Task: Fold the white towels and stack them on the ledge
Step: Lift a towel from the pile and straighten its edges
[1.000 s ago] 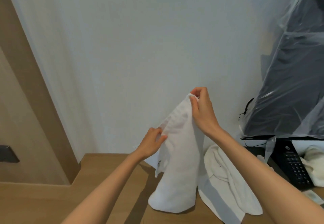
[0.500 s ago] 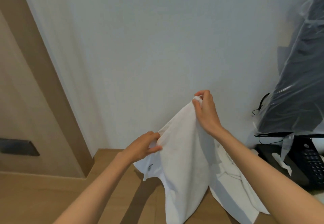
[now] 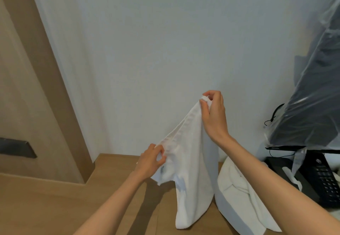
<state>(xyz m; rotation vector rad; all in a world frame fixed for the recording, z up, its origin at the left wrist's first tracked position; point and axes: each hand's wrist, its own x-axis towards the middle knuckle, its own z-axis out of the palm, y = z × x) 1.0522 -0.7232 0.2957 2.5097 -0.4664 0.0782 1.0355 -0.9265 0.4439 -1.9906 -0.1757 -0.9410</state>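
I hold a white towel [image 3: 191, 170] up in front of the white wall. My right hand [image 3: 213, 113] pinches its top corner high up. My left hand [image 3: 151, 158] grips the towel's edge lower and to the left. The edge runs slanted between the two hands, and the rest of the cloth hangs down to the wooden ledge [image 3: 114, 194]. A second white towel [image 3: 239, 192] lies crumpled on the ledge to the right, partly behind my right forearm.
A black telephone [image 3: 323, 176] sits at the right edge. Above it stands a dark screen under clear plastic wrap [image 3: 312, 96]. A beige wooden panel [image 3: 36, 87] bounds the ledge on the left.
My left hand has slid down and left along the towel's edge, away from the right hand, spreading the cloth wider. The right hand keeps its pinch on the top corner.
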